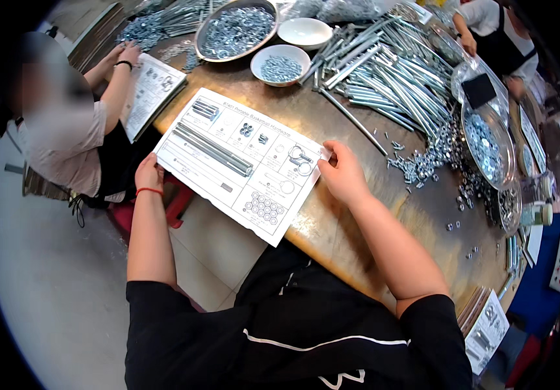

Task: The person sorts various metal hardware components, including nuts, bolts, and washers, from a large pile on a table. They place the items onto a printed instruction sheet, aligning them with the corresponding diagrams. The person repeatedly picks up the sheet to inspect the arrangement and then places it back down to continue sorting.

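Observation:
Before me, above the table's near edge, I hold a white hardware card (196,174) tilted between both hands. It carries boxes with long rods, rings, small parts and a cluster of nuts; I cannot tell which are printed and which are real. My left hand (149,173), with a red cord at the wrist, pinches the card's left edge. At its upper right edge, my right hand (343,171) grips it with the thumb on top. Beyond the card lie a white bowl (258,64) of small metal parts and a big heap of long bolts (384,75).
Loose nuts and screws (423,156) spread over the worn table (351,244). Metal trays (510,153) of washers stand at the right, and a steel basin (200,40) at the back. A co-worker (65,130) at the left handles another card (153,88); another person (504,39) is at the far right.

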Tool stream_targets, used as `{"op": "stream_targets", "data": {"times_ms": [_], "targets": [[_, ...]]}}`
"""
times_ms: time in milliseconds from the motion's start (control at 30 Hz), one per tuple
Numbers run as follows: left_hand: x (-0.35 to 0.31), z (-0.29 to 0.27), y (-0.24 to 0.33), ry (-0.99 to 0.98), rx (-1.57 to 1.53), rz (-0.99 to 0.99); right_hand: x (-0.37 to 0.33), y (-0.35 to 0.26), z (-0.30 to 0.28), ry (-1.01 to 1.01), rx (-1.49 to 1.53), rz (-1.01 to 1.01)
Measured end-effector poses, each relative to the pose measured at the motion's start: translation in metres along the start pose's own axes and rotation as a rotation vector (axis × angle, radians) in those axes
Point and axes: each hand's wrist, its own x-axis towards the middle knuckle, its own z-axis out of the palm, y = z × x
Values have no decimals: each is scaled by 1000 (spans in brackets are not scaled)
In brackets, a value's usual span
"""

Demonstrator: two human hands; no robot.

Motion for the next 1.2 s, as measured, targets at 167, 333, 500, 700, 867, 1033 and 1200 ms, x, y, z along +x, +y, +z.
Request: {"op": "stream_targets", "data": {"times_ms": [167, 333, 500, 700, 867, 1033, 1200], "targets": [[-72, 28, 4, -114, 107, -54, -45, 19, -33, 144, -116, -23], [-145, 63, -9, -405, 355, -126, -108, 67, -89, 360, -195, 37], [-214, 104, -2, -759, 711, -126, -172, 94, -144, 559, -314, 156], [-278, 169, -16, -1131, 1048, 100, -235, 151, -209, 803, -221, 258], [-312, 212, -19, -1290, 1326, 384, -263, 170, -240, 870, -216, 309], [-315, 243, -14, -1491, 1536, 424, -275, 186, -254, 870, -80, 354], [-221, 346, -28, -1041, 1344, 989, -279, 166, -253, 901, -182, 489]]}}
